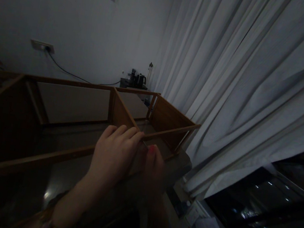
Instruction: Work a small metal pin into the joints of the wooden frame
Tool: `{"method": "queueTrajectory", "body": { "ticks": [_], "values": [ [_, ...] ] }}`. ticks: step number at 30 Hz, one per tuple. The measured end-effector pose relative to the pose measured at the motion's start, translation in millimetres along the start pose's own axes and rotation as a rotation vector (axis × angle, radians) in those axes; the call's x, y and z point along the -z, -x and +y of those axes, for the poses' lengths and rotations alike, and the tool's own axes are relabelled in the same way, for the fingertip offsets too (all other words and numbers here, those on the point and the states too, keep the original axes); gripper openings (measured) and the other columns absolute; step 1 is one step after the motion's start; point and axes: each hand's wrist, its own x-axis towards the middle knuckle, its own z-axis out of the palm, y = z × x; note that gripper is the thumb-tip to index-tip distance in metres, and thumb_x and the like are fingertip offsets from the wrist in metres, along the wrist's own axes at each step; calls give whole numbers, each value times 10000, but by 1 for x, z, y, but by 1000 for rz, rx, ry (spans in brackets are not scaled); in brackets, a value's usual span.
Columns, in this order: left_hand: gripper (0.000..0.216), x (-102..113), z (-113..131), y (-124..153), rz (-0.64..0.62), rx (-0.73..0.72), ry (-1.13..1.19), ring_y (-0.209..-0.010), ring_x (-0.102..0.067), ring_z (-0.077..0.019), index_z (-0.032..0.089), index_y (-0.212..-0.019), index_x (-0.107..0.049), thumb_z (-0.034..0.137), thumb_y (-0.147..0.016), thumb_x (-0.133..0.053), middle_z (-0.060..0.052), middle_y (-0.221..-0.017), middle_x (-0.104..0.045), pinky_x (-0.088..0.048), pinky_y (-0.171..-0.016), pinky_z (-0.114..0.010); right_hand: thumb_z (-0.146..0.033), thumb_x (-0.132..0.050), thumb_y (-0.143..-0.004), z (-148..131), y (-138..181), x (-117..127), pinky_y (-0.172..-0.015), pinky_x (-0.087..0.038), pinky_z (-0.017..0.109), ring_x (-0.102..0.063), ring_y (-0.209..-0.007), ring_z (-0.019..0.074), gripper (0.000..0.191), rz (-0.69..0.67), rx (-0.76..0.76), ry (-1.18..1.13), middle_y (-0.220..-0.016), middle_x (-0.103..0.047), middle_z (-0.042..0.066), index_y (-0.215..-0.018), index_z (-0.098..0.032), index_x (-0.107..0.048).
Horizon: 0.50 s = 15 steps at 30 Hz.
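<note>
Wooden shelf frame point(168, 118) lies open side up by white curtain point(244, 86). Left hand point(112, 157): fingers curled over front rail at divider panel point(120, 115), gripping. Right hand point(155, 169) just beside, shadowed, grip unclear. Frame brown, thin-railed, two compartments.

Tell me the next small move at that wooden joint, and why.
Probably ease the thin metal piece, pinched in the right hand, closer into the joint: its tip lies just beside the left hand, which rests on the wooden frame where divider meets front rail.
</note>
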Motion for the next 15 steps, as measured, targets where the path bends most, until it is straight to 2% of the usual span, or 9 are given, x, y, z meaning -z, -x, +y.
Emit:
{"method": "queueTrajectory", "body": {
  "ticks": [2, 6, 10, 12, 15],
  "values": [
    [212, 0, 0, 0, 7, -5, -2, -905, -637, -257, 230, -1066, -694, 174, -916, -555, -33, -976, -735, -379, -768, -413, -470, -348, -1044, -4, 1, 4, -589, -404, 258, -517, -656, 138, 398, -1, 23, 48, -720, -555, -13, -804, -214, -535],
    [208, -1, -1, 0, 5, -8, -1, -906, -637, -265, 230, -1064, -692, 170, -910, -565, -29, -957, -730, -380, -764, -416, -394, -392, -1050, -11, -3, 18, -696, -416, 305, -561, -783, 174, 357, -52, 165, 273, -822, -646, 26, -914, -206, -664],
    [233, -1, -1, -1, -14, -1, -2, -916, -638, -266, 226, -1079, -690, 151, -911, -547, -29, -983, -728, -390, -781, -426, -346, -417, -1052, -19, -10, 32, -729, -398, 346, -522, -797, 201, 334, -135, 288, 476, -788, -649, 37, -1027, -203, -717],
    [242, -1, 0, -1, -14, -1, -8, -931, -637, -270, 222, -1089, -689, 149, -912, -541, -35, -1006, -729, -393, -788, -431, -341, -430, -1048, -22, -11, 33, -741, -380, 367, -485, -787, 211, 320, -119, 337, 574, -742, -610, 36, -1043, -215, -724],
    [236, -1, 1, 0, -9, 1, -14, -924, -637, -270, 232, -1081, -693, 165, -915, -538, -39, -1007, -731, -392, -776, -430, -361, -434, -1041, -23, -10, 30, -738, -362, 385, -437, -784, 222, 317, -16, 388, 664, -749, -553, 44, -1003, -242, -725]
  ]
}}
